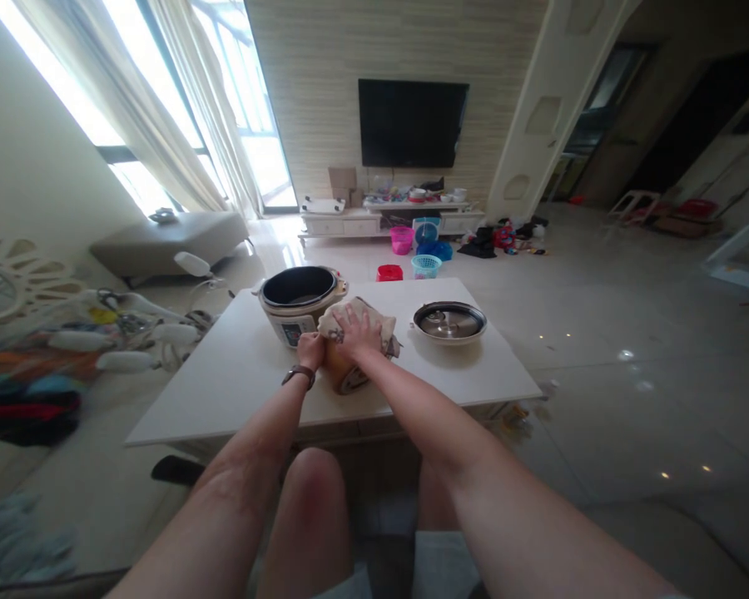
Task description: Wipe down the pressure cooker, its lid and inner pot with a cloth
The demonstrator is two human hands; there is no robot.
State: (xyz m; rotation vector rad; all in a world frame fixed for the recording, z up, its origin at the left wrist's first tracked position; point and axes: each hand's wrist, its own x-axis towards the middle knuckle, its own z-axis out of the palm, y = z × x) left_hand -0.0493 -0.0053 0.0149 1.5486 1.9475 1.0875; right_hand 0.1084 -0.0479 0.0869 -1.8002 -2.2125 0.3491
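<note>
Daylight enters through tall windows (268,166) hung with pale curtains (212,108) and reflects off glossy floor tiles (599,316). A flat-screen television (412,123) hangs on the striped wall (312,66) above a white TV cabinet (362,225); an upholstered bench (175,241) stands near the windows.

The cream cloth with dark marks (388,324) looks soft, crumpled and not shiny. Under it, the orange-brown rounded container (339,371) looks smooth. The round lid (454,324) shows shiny, smooth metal. The pale round cooker (273,319) looks like smooth plastic outside. The flat white table (225,387) is smooth and a bit shiny. The pale tiled floor (605,333) is very glossy.
</note>
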